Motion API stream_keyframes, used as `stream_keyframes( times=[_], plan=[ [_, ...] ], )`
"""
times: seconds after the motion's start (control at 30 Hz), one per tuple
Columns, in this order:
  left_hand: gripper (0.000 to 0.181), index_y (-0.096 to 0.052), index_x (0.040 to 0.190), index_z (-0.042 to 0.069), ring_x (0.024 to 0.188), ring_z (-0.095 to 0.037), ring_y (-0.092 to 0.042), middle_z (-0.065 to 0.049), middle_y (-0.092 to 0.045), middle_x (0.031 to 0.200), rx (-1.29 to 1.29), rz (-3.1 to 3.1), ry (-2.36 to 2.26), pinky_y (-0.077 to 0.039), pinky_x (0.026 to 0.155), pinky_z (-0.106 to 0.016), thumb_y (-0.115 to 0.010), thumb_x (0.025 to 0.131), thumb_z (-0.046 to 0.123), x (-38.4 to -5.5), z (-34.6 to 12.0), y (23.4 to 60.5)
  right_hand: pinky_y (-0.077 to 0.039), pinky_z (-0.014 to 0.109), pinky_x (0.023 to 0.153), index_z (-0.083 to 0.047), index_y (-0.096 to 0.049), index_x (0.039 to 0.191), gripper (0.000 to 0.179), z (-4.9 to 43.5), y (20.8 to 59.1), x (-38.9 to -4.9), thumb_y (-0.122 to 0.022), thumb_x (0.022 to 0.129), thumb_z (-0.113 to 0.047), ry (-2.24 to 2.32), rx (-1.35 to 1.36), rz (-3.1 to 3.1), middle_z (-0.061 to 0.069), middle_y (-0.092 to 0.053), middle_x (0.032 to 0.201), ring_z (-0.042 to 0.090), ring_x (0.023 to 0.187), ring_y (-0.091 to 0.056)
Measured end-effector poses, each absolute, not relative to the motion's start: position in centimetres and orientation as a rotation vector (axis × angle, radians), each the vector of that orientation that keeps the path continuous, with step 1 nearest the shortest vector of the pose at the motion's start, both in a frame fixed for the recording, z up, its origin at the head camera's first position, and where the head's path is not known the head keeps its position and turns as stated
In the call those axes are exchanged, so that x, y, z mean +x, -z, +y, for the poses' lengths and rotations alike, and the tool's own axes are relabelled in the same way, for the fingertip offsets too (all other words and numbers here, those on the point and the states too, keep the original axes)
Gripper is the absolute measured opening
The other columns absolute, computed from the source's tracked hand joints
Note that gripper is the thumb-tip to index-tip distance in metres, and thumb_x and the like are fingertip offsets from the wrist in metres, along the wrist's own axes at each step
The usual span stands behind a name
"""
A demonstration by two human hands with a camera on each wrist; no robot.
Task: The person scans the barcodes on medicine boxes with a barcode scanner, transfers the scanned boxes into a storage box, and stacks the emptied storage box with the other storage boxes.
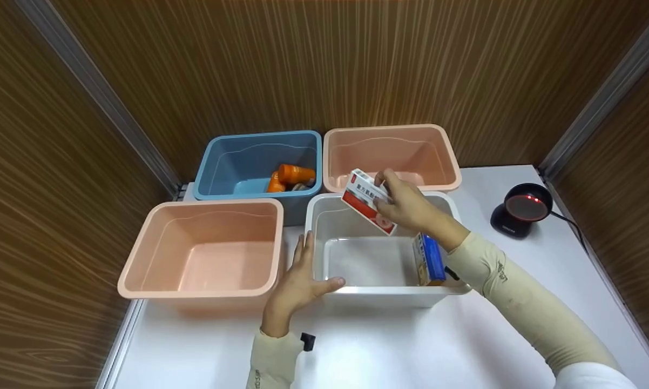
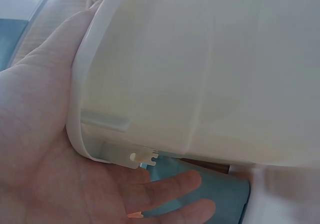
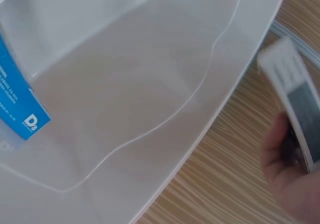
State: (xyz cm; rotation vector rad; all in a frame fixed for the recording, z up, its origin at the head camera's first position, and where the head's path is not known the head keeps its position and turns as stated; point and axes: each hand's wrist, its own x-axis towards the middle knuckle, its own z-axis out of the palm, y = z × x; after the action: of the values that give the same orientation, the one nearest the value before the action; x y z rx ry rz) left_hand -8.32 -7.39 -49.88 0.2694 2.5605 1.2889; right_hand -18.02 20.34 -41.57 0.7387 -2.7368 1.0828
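Note:
My right hand [image 1: 408, 205] grips a red-and-white medicine box [image 1: 370, 201], tilted above the far part of the white bin [image 1: 376, 290]. In the right wrist view the medicine box [image 3: 287, 66] is seen on its narrow side, the fingers [image 3: 272, 156] around its lower end. My left hand [image 1: 297, 283] rests at the near left corner of the white bin, its fingers stretched along the side and thumb out over the front rim. The left wrist view shows the palm [image 2: 35, 129] against that corner. A blue-and-yellow box [image 1: 430, 259] stands inside the white bin at its right end.
A pink bin [image 1: 200, 294] stands left of the white one. Behind are a blue bin [image 1: 259, 135] with orange bottles [image 1: 296, 174] and another pink bin [image 1: 389, 129]. A black scanner [image 1: 524, 208] with a cable stands at right. Wood-grain walls enclose the table.

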Motion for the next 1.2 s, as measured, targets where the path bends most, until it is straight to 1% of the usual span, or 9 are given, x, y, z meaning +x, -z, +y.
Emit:
stream_keyframes(
  times=[0.13,0.27,0.4,0.53,0.67,0.77,0.9,1.1,1.2],
  plan=[
    [0.125,0.002,0.164,0.027,0.148,-0.042,-0.019,-0.006,0.008,0.169,0.289,2.572,-1.288,-0.030,0.111,-0.060,-0.079,0.076,0.065,-8.3,-7.4,50.0,-0.054,0.050,0.079,-0.008,-0.055,0.117,0.028,20.6,41.4,-17.9,-0.070,0.094,-0.009,-1.011,0.796,-2.547,0.020,-0.071,0.105,0.032,0.091,-0.066],
    [0.125,0.002,0.164,0.028,0.149,-0.041,-0.015,-0.006,0.008,0.169,0.288,2.575,-1.287,-0.028,0.112,-0.059,-0.079,0.076,0.066,-8.3,-7.4,50.0,-0.051,0.051,0.084,-0.009,-0.059,0.119,0.027,21.0,41.0,-17.5,-0.071,0.095,-0.013,-0.962,0.812,-2.456,0.016,-0.072,0.106,0.033,0.096,-0.065],
    [0.124,0.001,0.164,0.027,0.150,-0.040,-0.011,-0.008,0.007,0.169,0.296,2.578,-1.288,-0.025,0.114,-0.059,-0.079,0.077,0.064,-8.4,-7.4,50.0,-0.053,0.049,0.088,-0.007,-0.059,0.127,0.036,21.4,40.2,-17.0,-0.073,0.093,-0.010,-1.011,0.818,-2.442,0.015,-0.068,0.118,0.031,0.104,-0.064],
    [0.124,0.001,0.164,0.027,0.150,-0.039,-0.011,-0.008,0.007,0.169,0.298,2.577,-1.291,-0.025,0.114,-0.059,-0.079,0.077,0.063,-8.4,-7.3,50.0,-0.052,0.052,0.092,-0.008,-0.058,0.136,0.047,21.9,39.3,-16.4,-0.073,0.092,-0.003,-1.076,0.766,-2.502,0.015,-0.062,0.130,0.032,0.113,-0.061],
    [0.124,0.001,0.164,0.028,0.151,-0.039,-0.010,-0.008,0.006,0.169,0.294,2.589,-1.278,-0.025,0.114,-0.059,-0.079,0.076,0.064,-8.4,-7.5,50.0,-0.052,0.053,0.092,-0.009,-0.059,0.138,0.053,22.5,38.7,-16.0,-0.070,0.089,0.006,-1.115,0.704,-2.554,0.014,-0.062,0.131,0.032,0.113,-0.060],
    [0.125,0.001,0.164,0.028,0.151,-0.039,-0.006,-0.008,0.005,0.169,0.291,2.595,-1.273,-0.024,0.114,-0.059,-0.079,0.075,0.066,-8.4,-7.5,50.0,-0.054,0.048,0.086,-0.008,-0.063,0.137,0.056,23.1,38.5,-15.6,-0.069,0.084,0.011,-1.108,0.713,-2.518,0.014,-0.065,0.124,0.028,0.108,-0.062],
    [0.124,0.001,0.164,0.028,0.151,-0.038,-0.006,-0.008,0.004,0.169,0.284,2.585,-1.280,-0.024,0.114,-0.060,-0.080,0.076,0.064,-8.4,-7.5,49.9,-0.056,0.041,0.079,-0.008,-0.064,0.137,0.056,24.0,38.4,-14.8,-0.070,0.085,0.012,-1.107,0.737,-2.455,0.013,-0.068,0.119,0.025,0.103,-0.064],
    [0.124,0.002,0.164,0.028,0.148,-0.044,-0.018,-0.010,0.001,0.169,0.276,2.595,-1.254,-0.029,0.111,-0.062,-0.079,0.077,0.064,-8.2,-7.4,49.8,-0.052,0.017,0.071,-0.010,-0.063,0.140,0.054,25.5,38.2,-13.5,-0.070,0.089,0.009,-1.109,0.748,-2.402,0.013,-0.069,0.118,0.023,0.097,-0.065],
    [0.125,0.003,0.164,0.029,0.147,-0.045,-0.021,-0.011,0.000,0.169,0.271,2.601,-1.237,-0.030,0.110,-0.063,-0.078,0.076,0.067,-8.2,-7.4,49.8,-0.051,0.015,0.075,-0.011,-0.060,0.143,0.054,26.3,38.2,-12.7,-0.068,0.092,0.007,-1.128,0.739,-2.400,0.013,-0.067,0.120,0.024,0.099,-0.065]
  ],
)
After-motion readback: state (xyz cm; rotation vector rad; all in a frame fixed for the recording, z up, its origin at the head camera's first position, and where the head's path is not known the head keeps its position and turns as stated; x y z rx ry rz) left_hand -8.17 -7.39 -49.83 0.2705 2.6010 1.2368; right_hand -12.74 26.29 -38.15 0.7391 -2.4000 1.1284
